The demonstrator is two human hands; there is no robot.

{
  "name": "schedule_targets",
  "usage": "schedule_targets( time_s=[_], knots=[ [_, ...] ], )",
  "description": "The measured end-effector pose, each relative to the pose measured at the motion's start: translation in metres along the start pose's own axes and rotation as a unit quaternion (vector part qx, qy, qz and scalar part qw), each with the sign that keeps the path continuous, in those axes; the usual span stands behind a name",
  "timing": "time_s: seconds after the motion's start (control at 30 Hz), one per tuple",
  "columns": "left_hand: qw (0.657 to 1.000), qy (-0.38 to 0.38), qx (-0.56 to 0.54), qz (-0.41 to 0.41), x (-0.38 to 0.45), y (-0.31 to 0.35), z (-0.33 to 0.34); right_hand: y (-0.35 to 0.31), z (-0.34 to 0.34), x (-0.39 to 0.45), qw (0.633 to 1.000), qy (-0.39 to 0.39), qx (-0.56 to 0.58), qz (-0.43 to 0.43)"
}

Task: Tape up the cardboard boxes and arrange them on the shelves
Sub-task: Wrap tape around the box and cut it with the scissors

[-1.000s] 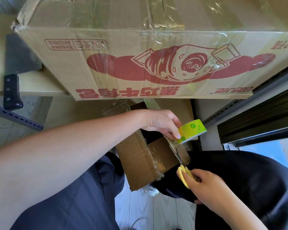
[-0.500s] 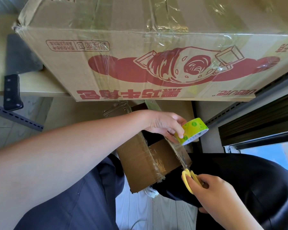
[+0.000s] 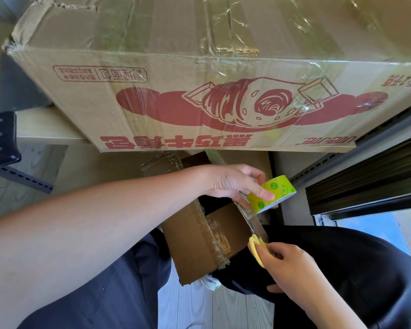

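1. The left hand (image 3: 233, 184) pinches a green roll of clear tape (image 3: 272, 194); a strip runs from it down to the small cardboard box (image 3: 199, 238) just below.
2. The right hand (image 3: 287, 264) grips yellow-handled scissors (image 3: 256, 245), blades at that strip.
3. Above both hands, a large taped box (image 3: 199, 91) with a red croissant print sits on the shelf (image 3: 45, 129).
4. A black-handled cleaver (image 3: 4, 136) lies far left of the grip.
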State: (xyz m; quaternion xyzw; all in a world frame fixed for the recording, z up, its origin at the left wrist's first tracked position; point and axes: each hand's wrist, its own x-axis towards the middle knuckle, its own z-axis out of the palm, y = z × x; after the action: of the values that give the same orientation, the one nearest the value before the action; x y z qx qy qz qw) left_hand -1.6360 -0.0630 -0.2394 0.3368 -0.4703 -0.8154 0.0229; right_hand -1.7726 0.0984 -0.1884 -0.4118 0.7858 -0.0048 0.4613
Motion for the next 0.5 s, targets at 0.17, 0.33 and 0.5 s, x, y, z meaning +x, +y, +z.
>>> schedule_targets(
  time_s=[0.17, 0.33, 0.5],
  knots=[
    [0.999, -0.004, 0.041, 0.006, 0.0008, 0.0073, 0.0027, 0.0038, -0.002, 0.0044, 1.0, -0.013, 0.028, -0.001],
    [0.999, -0.004, 0.045, 0.015, 0.0014, 0.011, 0.0043, 0.004, -0.0076, 0.0073, 0.998, -0.019, 0.054, -0.001],
    [0.999, 0.002, 0.039, 0.012, 0.001, 0.0112, 0.0048, 0.0044, -0.0093, 0.007, 0.998, -0.025, 0.063, -0.011]
  ],
)
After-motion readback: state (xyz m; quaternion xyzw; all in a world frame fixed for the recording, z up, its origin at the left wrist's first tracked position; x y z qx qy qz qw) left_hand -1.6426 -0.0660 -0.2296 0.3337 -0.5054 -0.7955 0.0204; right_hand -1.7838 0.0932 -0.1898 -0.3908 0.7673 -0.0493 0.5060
